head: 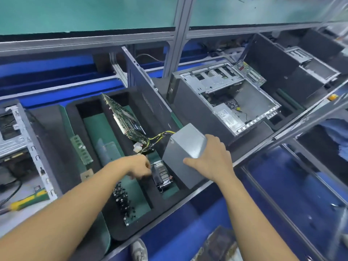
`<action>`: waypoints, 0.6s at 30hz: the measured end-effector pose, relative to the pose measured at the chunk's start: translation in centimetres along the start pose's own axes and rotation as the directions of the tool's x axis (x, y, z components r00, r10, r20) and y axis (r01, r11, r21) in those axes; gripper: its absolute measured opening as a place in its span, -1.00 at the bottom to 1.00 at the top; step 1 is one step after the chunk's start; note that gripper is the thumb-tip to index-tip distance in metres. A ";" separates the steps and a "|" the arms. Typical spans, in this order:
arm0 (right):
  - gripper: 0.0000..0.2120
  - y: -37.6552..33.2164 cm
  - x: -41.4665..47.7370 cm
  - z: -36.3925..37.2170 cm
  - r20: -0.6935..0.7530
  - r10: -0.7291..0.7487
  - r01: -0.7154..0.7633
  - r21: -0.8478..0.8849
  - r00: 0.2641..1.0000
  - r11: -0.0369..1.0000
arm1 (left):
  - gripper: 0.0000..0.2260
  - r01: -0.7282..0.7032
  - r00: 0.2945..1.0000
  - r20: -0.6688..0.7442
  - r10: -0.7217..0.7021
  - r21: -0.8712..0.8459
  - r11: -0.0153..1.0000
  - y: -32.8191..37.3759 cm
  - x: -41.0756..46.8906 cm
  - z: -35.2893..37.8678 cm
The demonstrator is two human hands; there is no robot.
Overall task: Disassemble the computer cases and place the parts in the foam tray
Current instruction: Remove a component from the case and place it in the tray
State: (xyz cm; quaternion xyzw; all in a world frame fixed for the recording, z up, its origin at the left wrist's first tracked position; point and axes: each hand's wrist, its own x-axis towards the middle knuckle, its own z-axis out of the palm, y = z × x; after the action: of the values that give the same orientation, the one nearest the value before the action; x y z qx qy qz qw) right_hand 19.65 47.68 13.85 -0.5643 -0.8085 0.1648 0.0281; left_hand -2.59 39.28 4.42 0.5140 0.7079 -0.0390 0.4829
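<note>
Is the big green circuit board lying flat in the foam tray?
No, the circuit board stands tilted on edge in the foam tray.

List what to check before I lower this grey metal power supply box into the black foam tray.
1. Right hand grip on grey metal power supply box: ok, fingers over its top edge.
2. Box seated in black foam tray: not ok, tilted.
3. Yellow and black cable bundle: not ok, trails toward green circuit board.
4. Left hand clear: not ok, at finned silver heatsink.
5. Free slot under box: cannot tell, hidden.
</note>
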 end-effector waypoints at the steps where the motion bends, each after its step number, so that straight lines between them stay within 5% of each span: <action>1: -0.26 -0.3 0.1 0.3 0.000 0.002 -0.002 -0.008 1.000 1.000 | -0.78 0.001 0.995 -0.100 0.009 0.101 0.995 0.7 1.0 1.5; 4: -0.21 -1.0 0.0 1.1 -0.016 0.017 -0.018 -0.034 1.000 0.999 | -0.57 0.081 0.954 -0.299 -0.015 0.210 0.974 2.5 3.0 5.5; 10: -0.12 -0.8 0.0 1.5 -0.109 0.034 -0.046 -0.106 0.993 0.993 | 0.15 0.292 0.905 -0.414 -0.099 0.435 0.852 3.2 6.2 8.8; 18: -0.14 0.1 -0.5 2.0 -0.052 0.078 -0.081 -0.056 0.996 0.995 | 0.03 0.307 0.839 -0.538 -0.080 0.347 0.886 3.7 8.0 9.6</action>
State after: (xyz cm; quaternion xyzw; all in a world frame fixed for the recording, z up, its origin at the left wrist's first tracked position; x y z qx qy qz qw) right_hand 19.45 46.82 12.05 -0.6006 -0.7888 0.1280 0.0252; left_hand 6.41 41.25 -4.82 0.5213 0.8338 -0.1029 0.1497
